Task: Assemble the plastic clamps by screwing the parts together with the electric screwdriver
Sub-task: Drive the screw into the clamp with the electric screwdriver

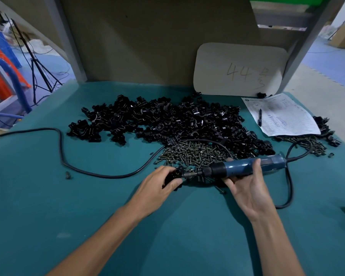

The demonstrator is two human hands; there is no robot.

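Note:
My left hand (160, 183) grips a black plastic clamp (172, 174) just above the green table. My right hand (247, 185) holds the blue electric screwdriver (241, 167) lying sideways, thumb over its body. The driver's bit points left and meets the clamp at its right side. A pile of dark screws (193, 154) lies right behind the hands. Further back spreads a big heap of black clamp parts (167, 120).
The screwdriver's black cable (62, 148) loops across the table to the left edge and curls at the right. A printed sheet with a pen (260, 117) lies at back right, beside more screws and clamps (311, 142). A card marked 44 (239, 70) leans on the back wall.

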